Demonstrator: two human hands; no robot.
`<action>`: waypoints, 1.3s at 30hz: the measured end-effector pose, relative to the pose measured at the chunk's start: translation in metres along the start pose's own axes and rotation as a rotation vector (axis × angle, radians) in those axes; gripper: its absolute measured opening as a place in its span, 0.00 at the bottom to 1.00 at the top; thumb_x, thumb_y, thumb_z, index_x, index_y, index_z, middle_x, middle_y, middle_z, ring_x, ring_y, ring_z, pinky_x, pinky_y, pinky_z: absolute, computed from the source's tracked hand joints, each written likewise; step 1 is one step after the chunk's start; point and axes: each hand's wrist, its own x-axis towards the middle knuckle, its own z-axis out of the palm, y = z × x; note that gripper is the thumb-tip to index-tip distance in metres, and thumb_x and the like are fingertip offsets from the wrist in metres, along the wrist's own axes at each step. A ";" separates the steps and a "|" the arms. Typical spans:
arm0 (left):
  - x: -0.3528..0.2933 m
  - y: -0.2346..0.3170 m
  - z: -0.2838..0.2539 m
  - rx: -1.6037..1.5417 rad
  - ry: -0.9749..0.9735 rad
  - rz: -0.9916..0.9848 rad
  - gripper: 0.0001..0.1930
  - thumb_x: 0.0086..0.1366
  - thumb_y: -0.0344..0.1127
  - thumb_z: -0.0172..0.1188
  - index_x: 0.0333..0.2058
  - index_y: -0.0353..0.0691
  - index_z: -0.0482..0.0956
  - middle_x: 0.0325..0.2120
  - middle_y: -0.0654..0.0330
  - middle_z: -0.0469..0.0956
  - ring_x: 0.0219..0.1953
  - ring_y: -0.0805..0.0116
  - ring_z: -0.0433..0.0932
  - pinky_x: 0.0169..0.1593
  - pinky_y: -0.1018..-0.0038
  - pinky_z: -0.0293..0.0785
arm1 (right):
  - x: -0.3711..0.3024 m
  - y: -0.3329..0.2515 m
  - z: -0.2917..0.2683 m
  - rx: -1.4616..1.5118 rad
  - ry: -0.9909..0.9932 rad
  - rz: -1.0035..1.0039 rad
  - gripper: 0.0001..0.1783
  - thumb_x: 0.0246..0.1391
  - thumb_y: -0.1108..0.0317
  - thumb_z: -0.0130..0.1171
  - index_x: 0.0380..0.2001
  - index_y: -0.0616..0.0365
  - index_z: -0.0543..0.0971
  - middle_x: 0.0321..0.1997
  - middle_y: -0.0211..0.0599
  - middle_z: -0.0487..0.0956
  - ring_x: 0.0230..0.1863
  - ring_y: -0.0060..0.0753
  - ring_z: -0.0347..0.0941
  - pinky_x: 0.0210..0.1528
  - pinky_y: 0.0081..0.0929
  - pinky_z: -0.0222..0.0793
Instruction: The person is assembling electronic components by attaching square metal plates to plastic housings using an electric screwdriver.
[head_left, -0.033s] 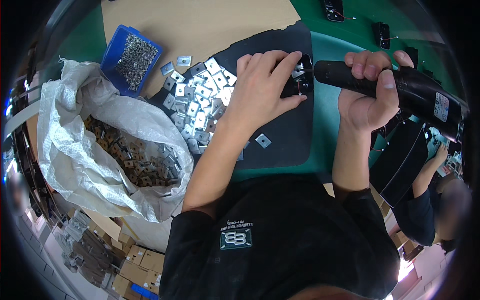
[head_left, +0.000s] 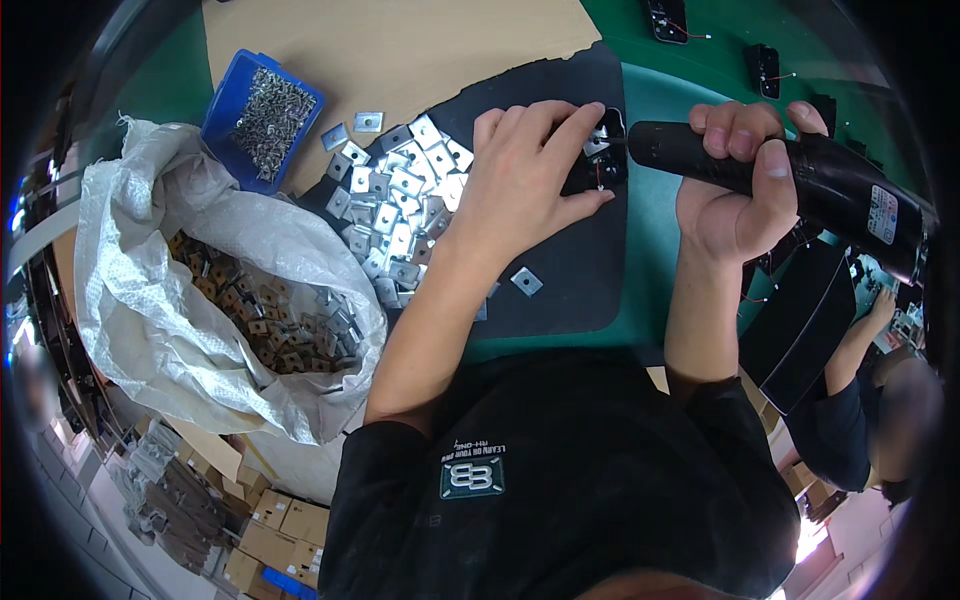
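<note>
My left hand point(head_left: 520, 185) steadies a small black plastic housing point(head_left: 612, 172) on a black mat point(head_left: 570, 290), fingers over its far side and thumb at its near end. Inside the housing lies a shiny metal plate point(head_left: 598, 143); a thin red wire shows close by. My right hand point(head_left: 735, 205) is wrapped round a black electric screwdriver point(head_left: 835, 185), held nearly level with its tip pointing left at the plate. Whether the bit touches a screw is too small to tell. Left of the housing, a pile of square metal plates with holes point(head_left: 405, 190) spreads beside my left forearm.
A blue bin point(head_left: 219, 105) of small screws stands at the far left, near a cardboard sheet point(head_left: 400, 50). A white woven sack point(head_left: 130, 270) holds more metal pieces. Wired black housings point(head_left: 765, 70) lie far right. A co-worker's arm point(head_left: 850, 345) shows beyond a black panel point(head_left: 805, 325).
</note>
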 end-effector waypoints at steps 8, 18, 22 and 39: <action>0.001 0.001 0.000 -0.020 -0.012 -0.026 0.35 0.38 0.42 0.73 0.50 0.45 0.75 0.41 0.58 0.75 0.41 0.59 0.72 0.48 0.67 0.62 | 0.000 0.003 -0.001 0.009 -0.106 -0.003 0.16 0.49 0.77 0.55 0.42 0.59 0.65 0.24 0.38 0.72 0.25 0.31 0.70 0.35 0.34 0.70; 0.006 0.000 -0.005 -0.003 0.003 -0.036 0.35 0.37 0.43 0.73 0.50 0.44 0.76 0.40 0.59 0.76 0.40 0.59 0.73 0.46 0.67 0.62 | -0.002 0.011 0.007 0.057 -0.189 -0.023 0.19 0.46 0.85 0.55 0.41 0.58 0.64 0.24 0.38 0.71 0.25 0.29 0.69 0.34 0.32 0.70; 0.010 0.007 -0.006 0.002 -0.011 -0.039 0.36 0.37 0.44 0.73 0.49 0.43 0.74 0.39 0.57 0.75 0.39 0.59 0.73 0.44 0.66 0.62 | -0.004 0.005 0.004 0.047 -0.123 -0.002 0.22 0.45 0.82 0.57 0.43 0.59 0.63 0.25 0.37 0.70 0.25 0.30 0.69 0.35 0.34 0.69; 0.169 -0.129 -0.130 0.666 0.091 -0.354 0.35 0.42 0.50 0.70 0.45 0.32 0.74 0.38 0.41 0.78 0.44 0.47 0.77 0.48 0.62 0.73 | 0.017 -0.032 -0.007 -0.187 0.064 0.310 0.26 0.46 0.70 0.60 0.48 0.65 0.64 0.23 0.34 0.70 0.26 0.26 0.67 0.35 0.29 0.65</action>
